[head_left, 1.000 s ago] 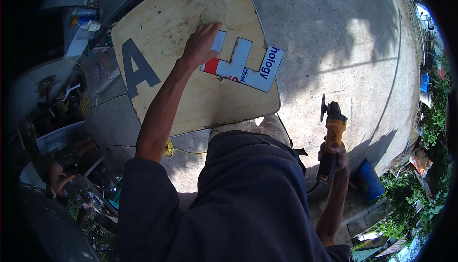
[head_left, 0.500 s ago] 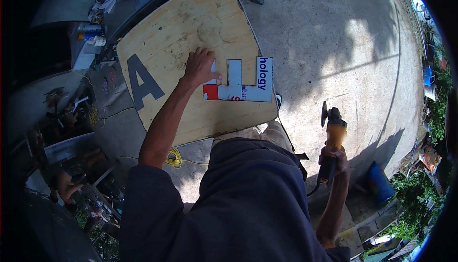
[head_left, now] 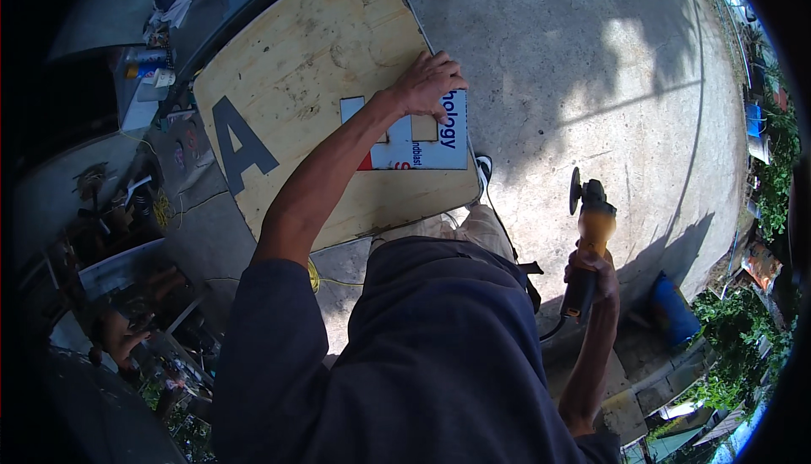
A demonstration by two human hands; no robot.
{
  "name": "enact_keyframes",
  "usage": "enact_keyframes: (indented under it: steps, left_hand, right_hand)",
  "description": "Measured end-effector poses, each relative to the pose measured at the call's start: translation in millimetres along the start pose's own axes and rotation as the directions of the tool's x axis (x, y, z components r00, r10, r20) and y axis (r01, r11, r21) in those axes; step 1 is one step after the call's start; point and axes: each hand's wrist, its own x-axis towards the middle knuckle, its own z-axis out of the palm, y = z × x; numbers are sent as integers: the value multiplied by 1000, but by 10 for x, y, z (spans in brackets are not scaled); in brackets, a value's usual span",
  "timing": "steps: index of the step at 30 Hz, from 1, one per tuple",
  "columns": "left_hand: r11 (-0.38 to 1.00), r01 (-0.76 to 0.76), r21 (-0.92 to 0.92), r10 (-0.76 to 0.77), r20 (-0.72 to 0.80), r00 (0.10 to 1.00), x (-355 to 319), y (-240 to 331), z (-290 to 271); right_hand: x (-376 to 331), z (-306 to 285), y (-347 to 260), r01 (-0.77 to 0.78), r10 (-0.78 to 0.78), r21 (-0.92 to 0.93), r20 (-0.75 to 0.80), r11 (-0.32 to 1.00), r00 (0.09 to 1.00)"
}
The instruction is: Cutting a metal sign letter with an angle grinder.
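Observation:
A flat E-shaped cut-out letter [head_left: 397,158], white with red and dark printing, lies on a pale wooden tabletop [head_left: 296,50]. My left hand [head_left: 427,84] has its fingers curled at the top of the letter's right-hand arm, thumb on the inner side; the wrist covers part of the middle arm. To the left, a dark grey letter A [head_left: 241,145] rests flat on the wood. Off to the right, away from the table, my right hand [head_left: 596,274] grips a yellow and black angle grinder [head_left: 595,232], its disc upright at the top and a cord trailing below.
Sunlit concrete floor [head_left: 541,59] stretches right of the table. A blue bag-like object [head_left: 673,308] lies near plants at lower right. Yellow cord [head_left: 314,276] is coiled under the table's near edge. Cans and cups [head_left: 150,71] stand at left; another person's arm [head_left: 122,337] shows at lower left.
My left hand has moved right, from the letter's left arm to its right arm. The grinder stays in my right hand, nearly unmoved. The whole view has shifted slightly.

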Motion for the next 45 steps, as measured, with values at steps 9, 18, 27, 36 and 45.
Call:
enact_keyframes:
  steps: [9, 18, 27, 36, 45]
  left_hand:
    - [915, 86, -395, -61, 76, 995, 201, 31, -140]
    - [324, 382, -866, -341, 270, 901, 145, 118, 155]
    - [566, 368, -738, -266, 259, 928, 250, 284, 116]
    - [947, -121, -297, 232, 375, 898, 556, 678, 179]
    - [968, -233, 91, 239, -73, 968, 198, 948, 458]
  right_hand:
    - [-43, -133, 116, 1, 0, 47, -6, 999, 1000]
    - [-37, -135, 159, -4, 5, 54, -30, 999, 1000]
    - [6, -152, 178, -31, 32, 70, -22, 997, 999]
    - [5, -156, 227, -33, 35, 73, -18, 997, 999]
    - [43, -198, 337, -39, 38, 111, 11, 993, 999]
